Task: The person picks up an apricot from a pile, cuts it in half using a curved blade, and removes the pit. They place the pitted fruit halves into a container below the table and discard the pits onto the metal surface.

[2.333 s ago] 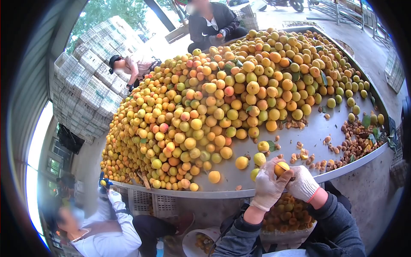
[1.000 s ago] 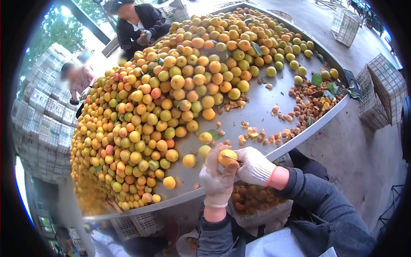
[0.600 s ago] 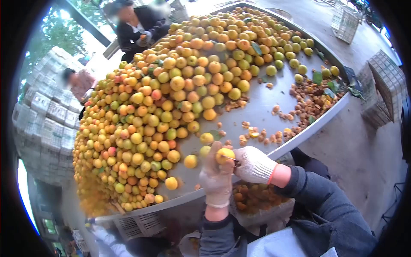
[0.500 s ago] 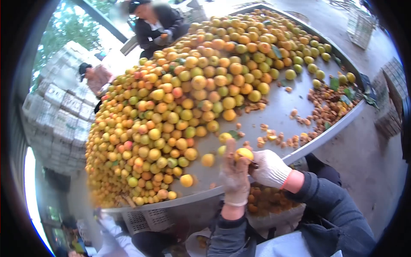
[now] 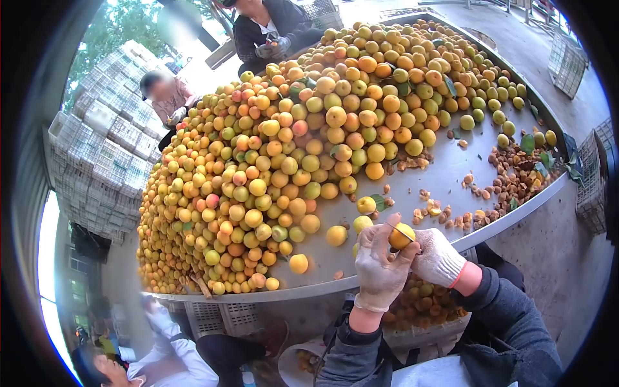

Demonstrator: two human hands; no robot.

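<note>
My left hand (image 5: 382, 267), in a pale, stained glove, is closed around a yellow apricot (image 5: 401, 237), its fingers on the left and below. Against the fruit's right side, my right hand (image 5: 438, 258), in a white knitted glove, is closed on a small knife (image 5: 407, 234). Its thin dark blade lies across the apricot; the handle is hidden in the glove. Loose apricots (image 5: 366, 205) rest on the grey metal table (image 5: 316, 264) just beyond my left hand.
A big heap of apricots (image 5: 284, 161) covers much of the table. Brown pits (image 5: 509, 187) are piled at the right corner. Below my hands stands a crate of fruit halves (image 5: 422, 306), near a white bucket (image 5: 290, 367). Co-workers (image 5: 267, 32) sit around the table; crates (image 5: 97, 155) are stacked left.
The view has shifted, so the table and heap sit differently in frame. My hands stay together at the apricot, and the blade now shows as a line across it.
</note>
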